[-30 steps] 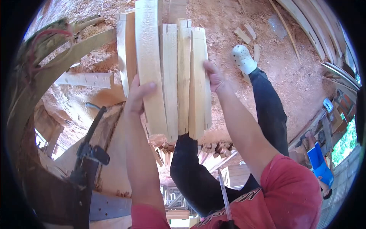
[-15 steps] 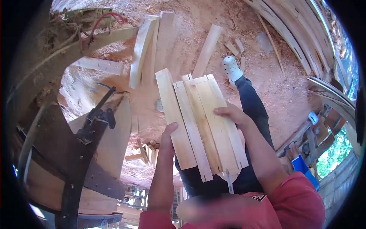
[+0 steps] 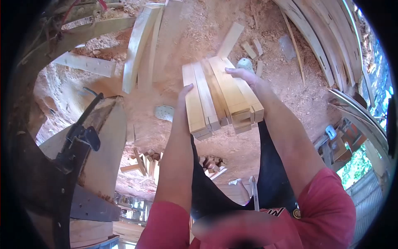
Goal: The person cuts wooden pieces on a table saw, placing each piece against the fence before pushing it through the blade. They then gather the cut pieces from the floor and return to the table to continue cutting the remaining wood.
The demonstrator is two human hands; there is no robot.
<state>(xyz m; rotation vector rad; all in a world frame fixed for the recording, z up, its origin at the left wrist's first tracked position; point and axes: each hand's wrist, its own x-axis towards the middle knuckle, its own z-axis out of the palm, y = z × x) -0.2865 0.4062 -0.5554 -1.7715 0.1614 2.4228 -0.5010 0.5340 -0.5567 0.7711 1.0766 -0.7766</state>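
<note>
Between my two hands is a bundle of several pale wooden pieces, side by side, with their near ends tilted so the end faces show. My left hand grips the bundle's left edge, thumb on top and the other fingers hidden beneath or behind. On the right edge, my right hand has its thumb lying across the upper face; its remaining fingers are out of sight. Small cuts and notches mark the near ends. Both arms reach forward, holding the wood off the ground.
Sawdust covers the ground. Long boards lie at the upper left, and a clamp is fixed at the left. Curved planks line the upper right. A wood offcut pile sits lower left.
The bundle has moved away from my body, and its near ends have tipped up into view. Both arms are stretched further forward. The head view has shifted.
</note>
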